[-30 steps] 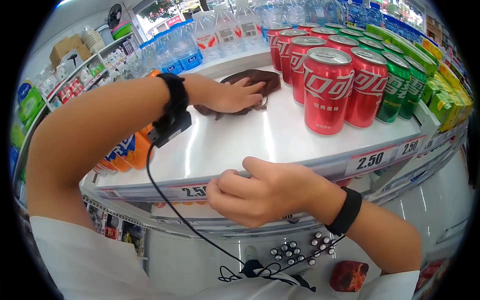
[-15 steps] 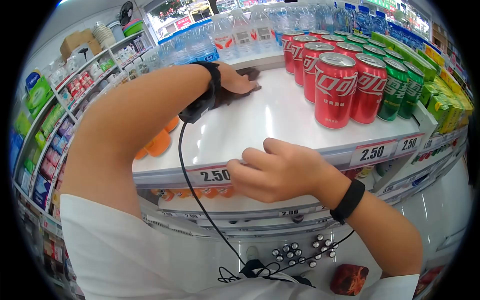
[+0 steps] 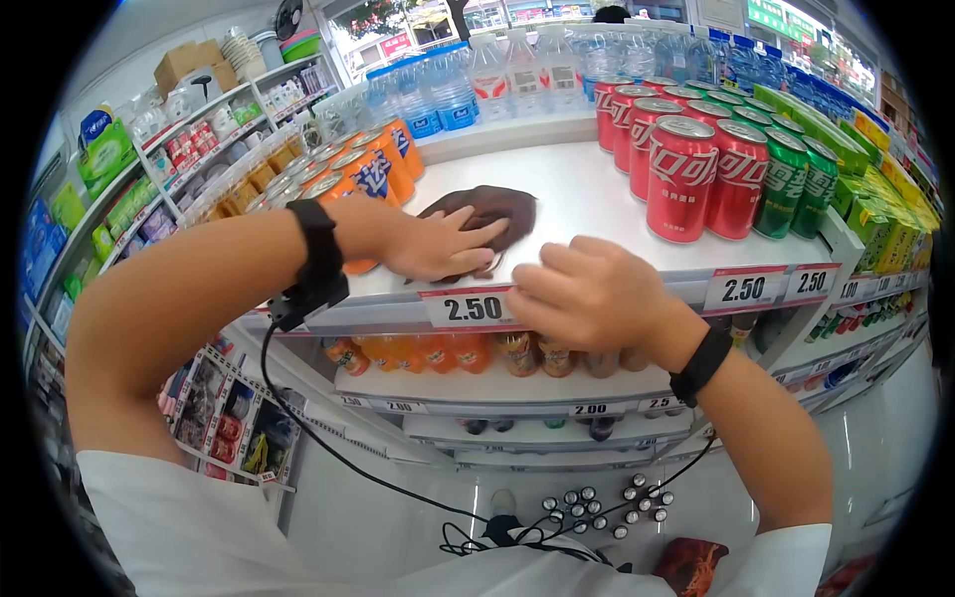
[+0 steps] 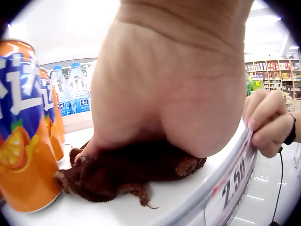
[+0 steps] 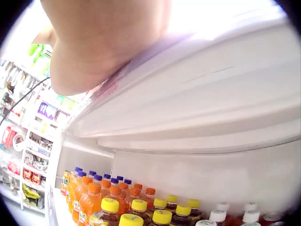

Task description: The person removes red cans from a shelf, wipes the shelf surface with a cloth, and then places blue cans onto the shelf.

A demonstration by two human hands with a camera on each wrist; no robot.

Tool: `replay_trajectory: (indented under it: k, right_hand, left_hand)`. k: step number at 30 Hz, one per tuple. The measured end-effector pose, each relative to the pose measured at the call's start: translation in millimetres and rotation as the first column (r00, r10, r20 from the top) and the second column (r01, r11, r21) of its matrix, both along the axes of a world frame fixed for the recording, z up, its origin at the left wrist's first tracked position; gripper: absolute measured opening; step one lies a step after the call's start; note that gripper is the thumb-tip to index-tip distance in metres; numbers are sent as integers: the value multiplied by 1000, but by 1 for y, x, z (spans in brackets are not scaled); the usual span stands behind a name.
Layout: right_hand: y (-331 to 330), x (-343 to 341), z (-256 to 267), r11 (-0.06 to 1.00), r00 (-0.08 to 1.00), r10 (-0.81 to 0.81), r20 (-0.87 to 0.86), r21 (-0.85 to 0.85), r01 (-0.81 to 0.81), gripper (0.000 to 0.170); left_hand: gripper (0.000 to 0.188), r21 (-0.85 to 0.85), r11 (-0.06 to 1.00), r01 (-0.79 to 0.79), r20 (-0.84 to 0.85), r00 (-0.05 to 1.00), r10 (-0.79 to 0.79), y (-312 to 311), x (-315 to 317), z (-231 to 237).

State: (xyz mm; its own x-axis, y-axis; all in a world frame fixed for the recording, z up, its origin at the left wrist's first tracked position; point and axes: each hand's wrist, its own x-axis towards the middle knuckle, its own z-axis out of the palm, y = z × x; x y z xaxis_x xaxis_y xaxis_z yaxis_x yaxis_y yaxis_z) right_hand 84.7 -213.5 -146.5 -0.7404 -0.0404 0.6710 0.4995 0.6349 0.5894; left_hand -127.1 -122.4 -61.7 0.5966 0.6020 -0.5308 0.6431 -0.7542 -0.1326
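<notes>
My left hand (image 3: 433, 244) lies spread on a dark brown cloth (image 3: 509, 207) on the white top shelf (image 3: 587, 214). Its fingers are mostly straight and press the cloth down. Seen from the left wrist, the cloth (image 4: 127, 176) is bunched under the palm, close beside an orange soda can (image 4: 28, 141). At the shelf's front edge, right of a 2.50 price label (image 3: 473, 306), is my right hand (image 3: 597, 294), fingers loosely curled and nothing held in them. The left wrist view shows this right hand (image 4: 269, 120) with its fingertips right at the edge.
Orange cans (image 3: 393, 159) stand left of the cloth, red cola cans (image 3: 681, 189) and green cans (image 3: 786, 189) to the right. Water bottles (image 3: 527, 75) line the back. Lower shelves hold juice bottles (image 5: 94, 202). Several cans (image 3: 572, 507) stand on the floor. A black cable (image 3: 338, 453) hangs between my wrists.
My left hand first moved with the cloth toward the back of the shelf, then came back toward the front edge. The head view has shifted left, showing more orange cans. My right hand stays near the edge.
</notes>
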Motion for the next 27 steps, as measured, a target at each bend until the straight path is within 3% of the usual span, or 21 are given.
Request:
replay_trajectory:
  k: [3,5,9,14,15,20,23,27]
  right_hand:
    - [-2,-1,2,998,995,4,-101,-62,-10,20]
    - [-4,-1,3,996,994,-59,-95,-69,52,19]
    - [-5,0,3,998,998,-54,-18,-42,53,19]
    - [-5,-2,4,996,995,-90,50,-17,91,30]
    - [-5,-2,3,995,992,-99,72,-25,101,36]
    - [-4,-3,0,994,992,-107,60,-11,108,34]
    - [5,-5,-6,996,999,42,-23,83,-40,25]
    - [6,-6,-14,995,998,13,-68,99,-6,19]
  left_hand:
    - [69,15,999,33,44,998,-33,-15,-20,-1]
    - [68,-14,960,280,175,946,-273,-16,-30,0]
    - [65,-27,976,214,143,968,-208,-15,-26,2]
    - [63,0,961,276,114,955,-274,-10,-12,0]
    - [60,-33,950,310,178,937,-299,-10,-8,1]
    - [53,-30,910,414,126,904,-408,-3,21,2]
    - [50,37,822,568,152,810,-566,9,41,-4]
    - [50,125,733,668,151,718,-680,13,67,-6]
